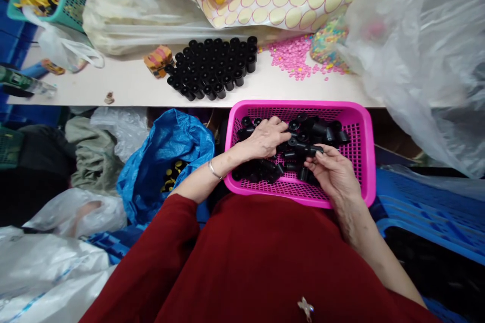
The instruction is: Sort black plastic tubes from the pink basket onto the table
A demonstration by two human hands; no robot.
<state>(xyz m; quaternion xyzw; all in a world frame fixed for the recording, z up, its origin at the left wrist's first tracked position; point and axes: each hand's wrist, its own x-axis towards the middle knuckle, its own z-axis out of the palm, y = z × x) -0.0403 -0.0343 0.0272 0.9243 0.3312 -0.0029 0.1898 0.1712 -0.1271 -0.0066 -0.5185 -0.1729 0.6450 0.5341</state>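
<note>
A pink plastic basket (pixel 369 156) sits against my lap and holds many loose black plastic cylinders (pixel 320 128). My left hand (pixel 267 137) is in the basket among them, its fingers curled downward; what they grip is hidden beneath them. At the basket's right side my right hand (pixel 335 169) pinches one black cylinder (pixel 313 150) between thumb and fingers, lying roughly sideways. On the table just beyond the basket, a block of black cylinders (pixel 215 65) stands upright in close rows.
Pink beads (pixel 291 55) lie on the white table (pixel 132 91), right of the rows. An orange patterned roll (pixel 158 60) touches their left side. A blue bag (pixel 140 181) with black and yellow pieces hangs open at left. Clear plastic (pixel 424 35) droops over the right edge.
</note>
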